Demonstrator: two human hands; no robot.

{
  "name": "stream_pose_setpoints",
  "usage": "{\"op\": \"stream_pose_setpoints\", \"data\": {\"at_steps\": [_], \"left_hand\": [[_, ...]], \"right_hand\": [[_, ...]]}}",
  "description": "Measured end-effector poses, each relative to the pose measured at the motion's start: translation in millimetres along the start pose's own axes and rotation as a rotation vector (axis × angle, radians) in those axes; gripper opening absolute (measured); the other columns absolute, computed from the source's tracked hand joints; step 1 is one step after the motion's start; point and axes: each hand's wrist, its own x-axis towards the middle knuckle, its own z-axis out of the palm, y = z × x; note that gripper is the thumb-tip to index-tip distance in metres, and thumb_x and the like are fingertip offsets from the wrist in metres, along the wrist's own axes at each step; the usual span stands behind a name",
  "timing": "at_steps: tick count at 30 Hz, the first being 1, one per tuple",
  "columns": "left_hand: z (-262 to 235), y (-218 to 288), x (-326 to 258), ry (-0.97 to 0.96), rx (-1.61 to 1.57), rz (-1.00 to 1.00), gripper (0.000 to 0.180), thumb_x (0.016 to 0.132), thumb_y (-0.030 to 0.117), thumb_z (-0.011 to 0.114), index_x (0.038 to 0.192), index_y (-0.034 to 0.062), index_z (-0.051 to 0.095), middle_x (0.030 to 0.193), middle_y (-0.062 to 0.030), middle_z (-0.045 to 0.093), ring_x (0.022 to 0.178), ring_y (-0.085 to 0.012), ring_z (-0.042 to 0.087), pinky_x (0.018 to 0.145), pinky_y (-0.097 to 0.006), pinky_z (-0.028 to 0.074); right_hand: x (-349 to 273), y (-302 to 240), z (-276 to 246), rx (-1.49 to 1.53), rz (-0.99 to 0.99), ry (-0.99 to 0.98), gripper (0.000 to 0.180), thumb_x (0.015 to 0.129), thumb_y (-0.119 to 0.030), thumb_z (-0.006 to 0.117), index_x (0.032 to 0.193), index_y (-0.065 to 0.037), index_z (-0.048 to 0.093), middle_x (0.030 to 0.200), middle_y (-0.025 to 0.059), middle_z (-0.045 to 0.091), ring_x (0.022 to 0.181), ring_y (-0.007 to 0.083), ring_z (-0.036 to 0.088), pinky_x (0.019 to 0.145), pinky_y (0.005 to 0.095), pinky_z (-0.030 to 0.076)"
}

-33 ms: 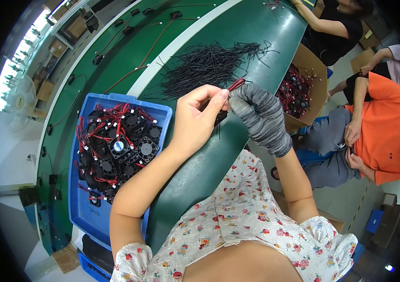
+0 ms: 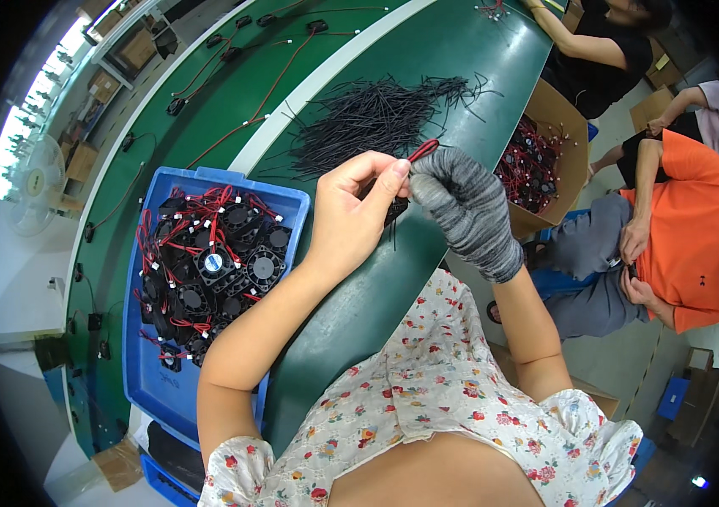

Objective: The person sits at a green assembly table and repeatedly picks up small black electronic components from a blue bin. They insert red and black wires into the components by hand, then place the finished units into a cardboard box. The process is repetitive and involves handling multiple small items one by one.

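My left hand [image 2: 359, 201], bare, is closed in a pinch on a folded bundle of red and black wires [image 2: 423, 149], whose loop sticks out above the fingertips. Under these fingers shows part of a small black fan [image 2: 396, 209], mostly hidden by the hand. My right hand [image 2: 464, 211], in a grey striped glove, meets the left at the base of the loop with its fingers curled together. What its fingertips grip is hidden. Just beyond both hands lies a heap of thin black ties [image 2: 363, 122] on the green table [image 2: 359, 296].
Left of my arm, a blue bin [image 2: 152, 384] holds several black fans with red wires. A cardboard box [image 2: 575, 139] of wired parts stands right of the table. Beyond a pale rail [image 2: 270, 139], more wired fans lie on a green surface. Several people sit at the right.
My right hand and the wire loop have shifted very slightly to the left. Both hands remain closed together.
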Motion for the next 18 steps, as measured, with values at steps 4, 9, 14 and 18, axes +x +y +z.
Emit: {"op": "stream_pose_setpoints", "data": {"at_steps": [4, 9, 14, 18], "left_hand": [[0.1, 0.7, -0.8, 0.046, 0.018, 0.024, 0.016, 0.084, 0.014, 0.055, 0.077, -0.0006, 0.057, 0.067, 0.0005, 0.054, 0.063, -0.0053, 0.05, 0.06, -0.02, 0.041], [3.0, -0.7, -2.1, 0.054, -0.164, -0.046, 0.015, 0.084, 0.012, 0.056, 0.081, -0.0022, 0.056, 0.069, -0.0004, 0.055, 0.063, -0.0058, 0.051, 0.06, -0.02, 0.042], [0.8, 0.0, -0.7, 0.014, -0.215, -0.107, 0.015, 0.083, 0.01, 0.057, 0.089, -0.0036, 0.058, 0.075, -0.0038, 0.059, 0.065, -0.0079, 0.055, 0.061, -0.019, 0.044], [0.8, 0.5, 1.0, 0.06, -0.249, -0.119, 0.017, 0.082, 0.01, 0.057, 0.094, -0.0032, 0.058, 0.081, -0.0067, 0.06, 0.068, -0.0098, 0.056, 0.065, -0.021, 0.044]], "right_hand": [[1.0, 6.3, 7.5, 0.117, 0.081, 0.019, 0.008, 0.079, -0.006, 0.057, 0.085, -0.002, 0.054, 0.074, 0.0065, 0.055, 0.066, 0.0128, 0.053, 0.061, 0.0256, 0.045], [2.5, 9.3, 8.4, 0.017, -0.059, 0.052, 0.007, 0.079, -0.004, 0.057, 0.084, -0.002, 0.053, 0.074, 0.0065, 0.054, 0.066, 0.0125, 0.052, 0.061, 0.0256, 0.045], [2.3, 7.1, 1.3, -0.124, -0.121, 0.015, 0.006, 0.079, -0.003, 0.055, 0.084, -0.003, 0.052, 0.074, 0.0068, 0.054, 0.066, 0.0136, 0.052, 0.061, 0.0254, 0.045], [0.4, 6.8, 8.9, 0.275, 0.033, 0.218, 0.007, 0.083, -0.009, 0.053, 0.085, -0.002, 0.052, 0.073, 0.0071, 0.055, 0.058, 0.0135, 0.053, 0.058, 0.0235, 0.045]]}}
